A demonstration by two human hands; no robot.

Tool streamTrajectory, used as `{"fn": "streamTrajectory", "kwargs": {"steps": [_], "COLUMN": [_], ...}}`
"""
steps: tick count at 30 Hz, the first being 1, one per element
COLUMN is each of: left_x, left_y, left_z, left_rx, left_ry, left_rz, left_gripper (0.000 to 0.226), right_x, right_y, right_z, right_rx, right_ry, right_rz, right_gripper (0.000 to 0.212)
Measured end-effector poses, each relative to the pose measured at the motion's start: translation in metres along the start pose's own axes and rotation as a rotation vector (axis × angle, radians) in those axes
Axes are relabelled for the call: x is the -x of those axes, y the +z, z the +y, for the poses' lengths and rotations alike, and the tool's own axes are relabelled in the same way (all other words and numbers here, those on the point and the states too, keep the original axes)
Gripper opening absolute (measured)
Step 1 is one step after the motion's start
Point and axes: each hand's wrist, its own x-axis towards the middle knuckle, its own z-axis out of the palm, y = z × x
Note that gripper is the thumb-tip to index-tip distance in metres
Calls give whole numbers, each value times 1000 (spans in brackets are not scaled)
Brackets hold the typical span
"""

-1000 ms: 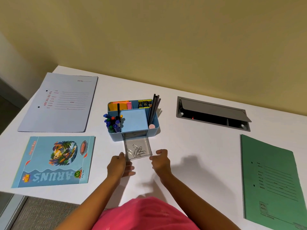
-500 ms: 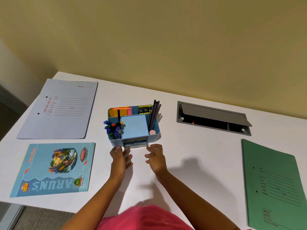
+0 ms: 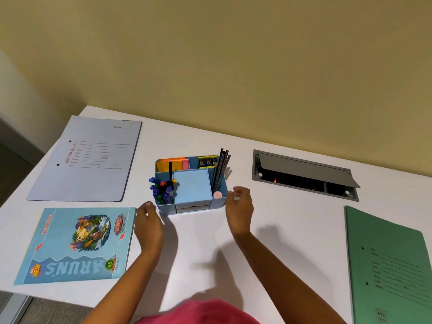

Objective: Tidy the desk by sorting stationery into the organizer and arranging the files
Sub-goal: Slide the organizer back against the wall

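A blue organizer (image 3: 219, 202) stands mid-desk with its small front drawer (image 3: 192, 208) pushed in. It holds markers (image 3: 162, 190), orange and pink sticky notes (image 3: 173, 163), a blue note pad (image 3: 192, 187), staple boxes (image 3: 207, 161), black pencils (image 3: 221, 170) and a pink eraser (image 3: 217, 195). My left hand (image 3: 148, 226) hovers at the organizer's left front corner, fingers loosely curled, holding nothing. My right hand (image 3: 240, 211) is at its right side, also empty with relaxed curled fingers. A lilac file (image 3: 88, 160), a blue notebook (image 3: 74, 244) and a green file (image 3: 388, 265) lie flat around it.
A grey cable hatch (image 3: 304, 175) with its lid tilted up is sunk into the white desk (image 3: 280, 230) at the back right. The desk's left edge and front left corner are close to the notebook. A yellow wall rises behind.
The clear drawer with paper clips was pushed shut into the organizer. Both hands then drew apart from the drawer front to the organizer's two sides.
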Motion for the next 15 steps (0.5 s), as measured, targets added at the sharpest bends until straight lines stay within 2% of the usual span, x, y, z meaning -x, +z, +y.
{"fn": "streamTrajectory", "kwargs": {"steps": [4,9,12,15], "left_x": [-21,-51,-71,-79], "left_y": [-2,-18,-27,-28], "left_z": [11,26,31,41], "left_rx": [73,39,-22,-70], "left_ry": [-88,-142,-151,-114], "left_rz": [-133,-259,-353,-436], "left_gripper": [31,36,40,29], "right_x": [-18,-35,-43,-50], "right_y": [1,4,8,14], "right_z": [-14,-25,-24,-22], "right_rx": [217,480,554,540], "right_ry": [-5,16,15,17], "right_rz": [-151,-293,-308,-337], "right_gripper": [29,17,22,22]}}
